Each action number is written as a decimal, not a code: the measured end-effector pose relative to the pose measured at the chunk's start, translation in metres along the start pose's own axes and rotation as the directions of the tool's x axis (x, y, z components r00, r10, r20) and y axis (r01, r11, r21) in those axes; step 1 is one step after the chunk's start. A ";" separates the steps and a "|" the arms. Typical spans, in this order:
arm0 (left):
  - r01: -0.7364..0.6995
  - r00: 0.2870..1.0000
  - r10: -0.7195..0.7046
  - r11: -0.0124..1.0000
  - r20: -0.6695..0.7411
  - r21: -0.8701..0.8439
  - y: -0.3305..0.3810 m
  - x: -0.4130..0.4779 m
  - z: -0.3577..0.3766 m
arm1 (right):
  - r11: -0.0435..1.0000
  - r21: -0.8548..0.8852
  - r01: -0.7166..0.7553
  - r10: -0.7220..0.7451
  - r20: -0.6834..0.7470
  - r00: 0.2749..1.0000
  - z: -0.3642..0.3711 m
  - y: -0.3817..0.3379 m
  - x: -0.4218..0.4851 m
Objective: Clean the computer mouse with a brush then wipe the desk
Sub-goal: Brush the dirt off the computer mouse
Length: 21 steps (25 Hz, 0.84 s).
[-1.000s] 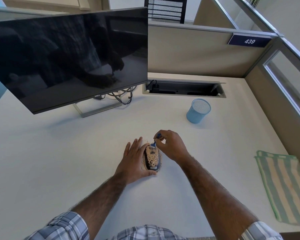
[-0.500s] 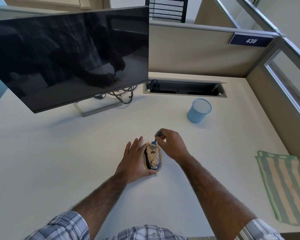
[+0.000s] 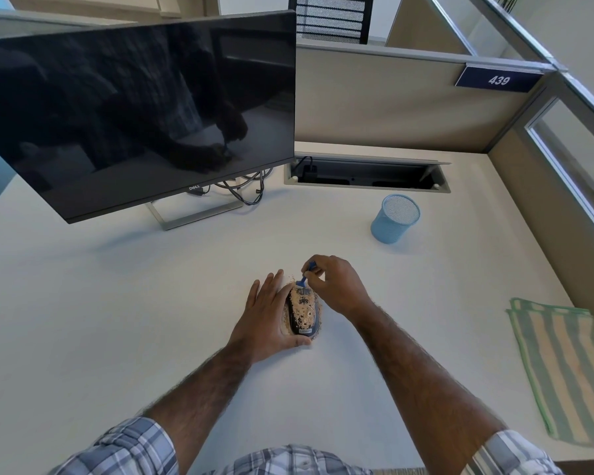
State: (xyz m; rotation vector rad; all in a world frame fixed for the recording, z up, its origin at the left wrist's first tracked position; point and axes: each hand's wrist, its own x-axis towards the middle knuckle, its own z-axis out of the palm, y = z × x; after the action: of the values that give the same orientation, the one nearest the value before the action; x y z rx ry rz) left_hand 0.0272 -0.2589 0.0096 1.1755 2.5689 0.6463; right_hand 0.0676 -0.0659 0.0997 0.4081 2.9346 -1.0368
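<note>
A dark computer mouse (image 3: 302, 315) covered in tan crumbs lies on the white desk (image 3: 117, 320) in front of me. My left hand (image 3: 266, 315) holds it from the left side, thumb curled under its near end and fingers straight along its flank. My right hand (image 3: 336, 286) pinches a small blue brush (image 3: 306, 276), whose bristles touch the far end of the mouse. Some crumbs lie on the desk around the mouse's far end. A green and tan striped cloth (image 3: 566, 368) lies flat at the desk's right edge.
A black monitor (image 3: 134, 121) on a silver stand fills the back left, with cables behind it. A blue mesh cup (image 3: 395, 218) stands at the back right, near an open cable tray (image 3: 366, 174). Beige partition walls close the back and right sides.
The brush and my right hand have shifted slightly toward the far end of the mouse. My left hand and the mouse stay in place.
</note>
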 end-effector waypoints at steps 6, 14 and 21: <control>0.002 1.000 -0.002 1.000 -0.002 0.002 -0.001 0.000 0.001 | 1.000 -0.030 -0.006 0.006 -0.006 1.000 0.000 -0.001 0.002; -0.001 1.000 0.001 1.000 -0.014 0.000 -0.001 0.000 0.003 | 0.999 -0.003 -0.051 0.051 -0.029 0.998 -0.001 0.002 0.000; -0.006 1.000 0.006 1.000 -0.017 -0.007 -0.001 0.000 0.002 | 0.999 0.016 -0.037 0.037 -0.021 0.999 -0.002 0.001 0.001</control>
State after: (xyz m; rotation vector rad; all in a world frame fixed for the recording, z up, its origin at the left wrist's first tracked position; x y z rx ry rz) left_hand 0.0276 -0.2584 0.0075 1.1802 2.5758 0.6695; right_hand 0.0673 -0.0642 0.1007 0.4752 2.9273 -1.0587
